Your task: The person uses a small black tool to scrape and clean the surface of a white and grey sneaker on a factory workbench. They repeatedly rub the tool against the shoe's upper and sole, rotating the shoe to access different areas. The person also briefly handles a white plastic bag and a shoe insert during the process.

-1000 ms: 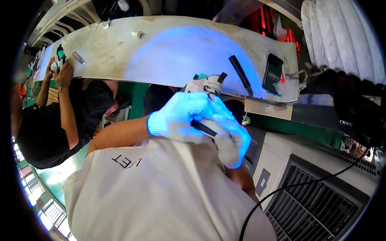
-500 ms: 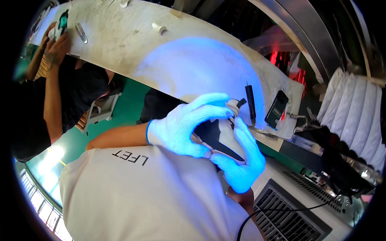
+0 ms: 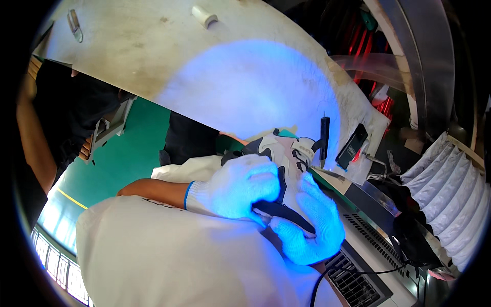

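A grey, white and black sneaker [image 3: 287,165] lies across my lap, held between both hands under bluish light. My left hand [image 3: 240,185], in a white knit glove with a blue cuff, is closed against the shoe's near side, its fingers curled at the dark sole edge. Whatever is pinched under those fingers is hidden. My right hand [image 3: 318,225], gloved too, wraps round the other side of the shoe, with its thumb by the dark strip. A black pen-like tool [image 3: 325,138] lies on the table just beyond the shoe.
The pale worktable [image 3: 153,66] carries a black phone [image 3: 352,146], a white cylinder [image 3: 204,17] and a small metal tool [image 3: 75,25]. A co-worker's arm [image 3: 36,138] is at the left. A white ribbed duct [image 3: 445,199] and a vented machine [image 3: 358,273] stand at the right.
The sneaker has been turned, so more of its upper and laces show. My left hand has gone from a wide arch to a closed grip. The view has shifted; the co-worker's hands left it.
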Demonstrator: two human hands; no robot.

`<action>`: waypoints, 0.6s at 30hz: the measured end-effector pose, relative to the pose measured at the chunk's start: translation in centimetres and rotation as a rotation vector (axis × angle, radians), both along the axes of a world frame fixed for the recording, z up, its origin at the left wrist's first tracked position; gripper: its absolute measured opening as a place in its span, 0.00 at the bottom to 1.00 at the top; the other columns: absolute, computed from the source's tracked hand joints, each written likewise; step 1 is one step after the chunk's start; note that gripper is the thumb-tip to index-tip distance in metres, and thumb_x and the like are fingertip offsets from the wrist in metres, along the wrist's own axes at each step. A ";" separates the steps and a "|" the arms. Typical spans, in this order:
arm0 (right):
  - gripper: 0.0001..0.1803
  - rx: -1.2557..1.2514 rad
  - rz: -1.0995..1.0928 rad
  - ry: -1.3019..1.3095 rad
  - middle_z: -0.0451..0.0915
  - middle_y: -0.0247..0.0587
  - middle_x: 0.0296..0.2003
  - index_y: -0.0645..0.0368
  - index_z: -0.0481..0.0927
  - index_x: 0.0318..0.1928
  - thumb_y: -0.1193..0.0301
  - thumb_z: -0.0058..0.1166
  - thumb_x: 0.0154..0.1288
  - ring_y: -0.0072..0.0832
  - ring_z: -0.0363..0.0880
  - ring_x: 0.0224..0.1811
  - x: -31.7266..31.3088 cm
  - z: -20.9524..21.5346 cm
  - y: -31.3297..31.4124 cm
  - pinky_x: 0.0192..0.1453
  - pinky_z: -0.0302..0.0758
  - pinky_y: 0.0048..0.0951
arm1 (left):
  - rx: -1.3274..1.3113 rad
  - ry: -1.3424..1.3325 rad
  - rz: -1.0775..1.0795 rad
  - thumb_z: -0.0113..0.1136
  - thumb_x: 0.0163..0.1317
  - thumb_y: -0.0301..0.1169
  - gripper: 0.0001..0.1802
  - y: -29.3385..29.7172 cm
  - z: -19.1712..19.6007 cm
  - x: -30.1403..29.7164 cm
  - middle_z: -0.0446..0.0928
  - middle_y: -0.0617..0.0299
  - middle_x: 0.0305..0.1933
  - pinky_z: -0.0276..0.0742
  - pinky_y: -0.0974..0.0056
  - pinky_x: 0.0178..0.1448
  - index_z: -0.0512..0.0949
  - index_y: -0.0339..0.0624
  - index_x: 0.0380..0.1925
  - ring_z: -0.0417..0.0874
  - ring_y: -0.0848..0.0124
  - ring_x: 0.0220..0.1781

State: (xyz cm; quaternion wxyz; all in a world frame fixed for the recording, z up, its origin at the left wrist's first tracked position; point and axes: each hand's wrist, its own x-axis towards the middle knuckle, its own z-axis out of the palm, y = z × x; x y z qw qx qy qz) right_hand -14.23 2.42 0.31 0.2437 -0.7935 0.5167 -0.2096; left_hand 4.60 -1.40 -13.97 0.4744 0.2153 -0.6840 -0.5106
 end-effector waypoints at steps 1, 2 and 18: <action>0.23 0.025 0.039 0.019 0.84 0.59 0.61 0.50 0.95 0.54 0.67 0.87 0.58 0.62 0.87 0.66 -0.4 0.5 -0.6 0.66 0.90 0.60 | -0.018 0.049 -0.002 0.72 0.66 0.40 0.12 -0.5 0.6 -0.1 0.75 0.55 0.37 0.79 0.51 0.44 0.77 0.51 0.33 0.81 0.52 0.42; 0.27 0.000 0.084 0.015 0.84 0.62 0.62 0.56 0.93 0.56 0.66 0.88 0.57 0.64 0.87 0.66 -1.1 0.2 -0.8 0.69 0.88 0.60 | -0.031 0.067 -0.020 0.72 0.66 0.40 0.12 -0.9 0.7 -0.2 0.75 0.55 0.37 0.79 0.51 0.43 0.78 0.50 0.34 0.82 0.53 0.42; 0.20 -0.210 0.001 -0.199 0.90 0.43 0.46 0.37 0.97 0.45 0.67 0.87 0.49 0.45 0.92 0.51 -10.3 -5.3 2.6 0.58 0.96 0.52 | 0.142 -0.229 -0.334 0.83 0.45 0.31 0.23 -4.8 4.1 -8.2 0.80 0.56 0.41 0.84 0.53 0.46 0.78 0.48 0.39 0.86 0.50 0.43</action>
